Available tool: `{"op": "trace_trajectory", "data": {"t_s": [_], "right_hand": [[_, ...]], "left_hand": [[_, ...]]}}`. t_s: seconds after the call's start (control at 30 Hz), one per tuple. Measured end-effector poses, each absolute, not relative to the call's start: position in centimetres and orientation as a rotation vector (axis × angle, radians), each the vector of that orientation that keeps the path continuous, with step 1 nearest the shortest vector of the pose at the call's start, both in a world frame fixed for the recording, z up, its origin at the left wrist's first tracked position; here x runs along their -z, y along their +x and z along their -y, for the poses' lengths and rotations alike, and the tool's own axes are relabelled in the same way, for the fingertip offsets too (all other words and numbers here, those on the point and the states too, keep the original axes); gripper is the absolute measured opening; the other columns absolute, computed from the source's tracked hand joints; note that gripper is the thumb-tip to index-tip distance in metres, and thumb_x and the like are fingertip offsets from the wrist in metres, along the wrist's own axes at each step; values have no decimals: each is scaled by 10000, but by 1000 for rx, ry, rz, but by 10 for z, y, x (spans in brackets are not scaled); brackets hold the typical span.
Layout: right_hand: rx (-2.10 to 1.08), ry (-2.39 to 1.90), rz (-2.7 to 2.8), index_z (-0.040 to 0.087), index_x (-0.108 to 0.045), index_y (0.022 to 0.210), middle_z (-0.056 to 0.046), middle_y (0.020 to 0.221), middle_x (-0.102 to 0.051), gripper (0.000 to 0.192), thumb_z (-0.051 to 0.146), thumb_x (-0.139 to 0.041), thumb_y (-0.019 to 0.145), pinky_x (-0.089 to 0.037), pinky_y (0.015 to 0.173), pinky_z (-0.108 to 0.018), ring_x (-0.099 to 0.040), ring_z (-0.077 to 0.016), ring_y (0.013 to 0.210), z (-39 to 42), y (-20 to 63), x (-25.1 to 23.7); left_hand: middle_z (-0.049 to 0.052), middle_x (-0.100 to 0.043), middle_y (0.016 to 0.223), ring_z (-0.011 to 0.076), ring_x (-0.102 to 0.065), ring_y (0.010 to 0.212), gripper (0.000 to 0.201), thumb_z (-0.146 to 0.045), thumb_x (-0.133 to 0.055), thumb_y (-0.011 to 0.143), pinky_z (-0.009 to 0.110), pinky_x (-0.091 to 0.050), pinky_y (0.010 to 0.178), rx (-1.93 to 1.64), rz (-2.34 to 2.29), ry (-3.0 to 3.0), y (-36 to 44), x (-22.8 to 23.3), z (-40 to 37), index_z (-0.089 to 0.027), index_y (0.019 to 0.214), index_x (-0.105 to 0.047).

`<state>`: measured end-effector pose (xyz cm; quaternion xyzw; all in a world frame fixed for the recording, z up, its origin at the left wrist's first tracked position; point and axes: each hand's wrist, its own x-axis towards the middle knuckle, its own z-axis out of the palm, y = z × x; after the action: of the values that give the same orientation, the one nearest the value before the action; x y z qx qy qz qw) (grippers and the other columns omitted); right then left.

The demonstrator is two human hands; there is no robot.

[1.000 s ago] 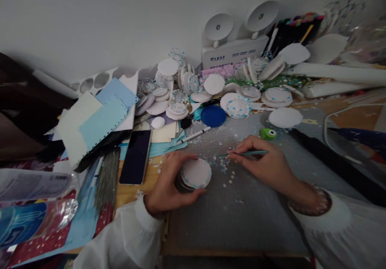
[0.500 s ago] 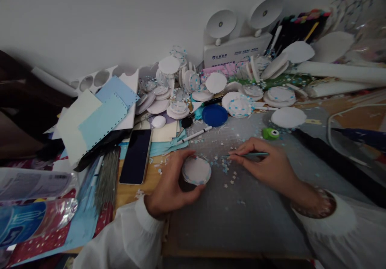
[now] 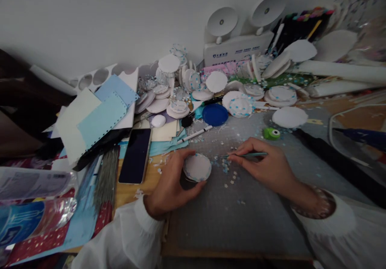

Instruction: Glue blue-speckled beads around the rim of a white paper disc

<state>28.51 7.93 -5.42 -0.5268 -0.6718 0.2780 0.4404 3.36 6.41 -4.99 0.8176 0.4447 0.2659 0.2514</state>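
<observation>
- Nearest to us, a grey, gridded, flat mat [image 3: 235, 228] lies beneath our two hands, which are well apart from each other.
- Our bare left hand [image 3: 170, 184] curls round a white, round, thin disc [image 3: 198, 167] edged with pale blue bits, gripping its rim between thumb and fingers over the mat's left side; we cannot tell whether the disc touches the mat.
- Our bare right hand [image 3: 268, 166] pinches a slim, teal, rod-like tool [image 3: 255, 154], its thin tip pointing left, towards the disc.
- Between our hands, near that tip, we see small, white and pale blue, star-shaped pieces [image 3: 225, 169] scattered on the mat.
- Left of our left hand lies a black, rectangular, glass-faced phone [image 3: 135, 156].
- Past our hands we have a slender white pen [image 3: 194, 134], a small, green, rounded gadget [image 3: 271, 133] and a flat, round, dark blue piece [image 3: 215, 115].
- Beyond them crowd white, round discs [image 3: 217, 81], some dotted blue.
- Farthest off, a white, rectangular box [image 3: 238, 52] carries two white, round lamps [image 3: 222, 21].
</observation>
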Motion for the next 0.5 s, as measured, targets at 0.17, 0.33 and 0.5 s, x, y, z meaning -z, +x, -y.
{"op": "trace_trajectory", "data": {"t_s": [0.17,0.33,0.5], "right_hand": [[-727,-1328,1541,237,-605,646,-21,666,-665,221,374,-755,733,-515,534,-280,-650,-179,640,-80,287,45],[-897,-1280,1372,234,-593,641,-12,674,-635,262,400,-788,696,-510,509,-256,-630,-158,618,-76,287,41],[-1072,-1050,1284,257,-584,680,12,702,-651,212,241,-793,714,-563,582,-271,-679,-160,664,-62,280,41]], "left_hand": [[145,-470,1297,309,-469,1220,682,-277,-701,773,503,-413,1017,-748,-1252,2217,35,52,-66,-218,1340,-327],[154,-451,1333,324,-433,1263,642,-279,-738,736,518,-381,1045,-999,-1213,2257,36,41,-65,-204,1288,-418],[24,-575,744,152,-561,680,152,-168,-644,819,271,-465,613,-1220,-1041,2305,34,33,-55,-189,959,-591]]}}
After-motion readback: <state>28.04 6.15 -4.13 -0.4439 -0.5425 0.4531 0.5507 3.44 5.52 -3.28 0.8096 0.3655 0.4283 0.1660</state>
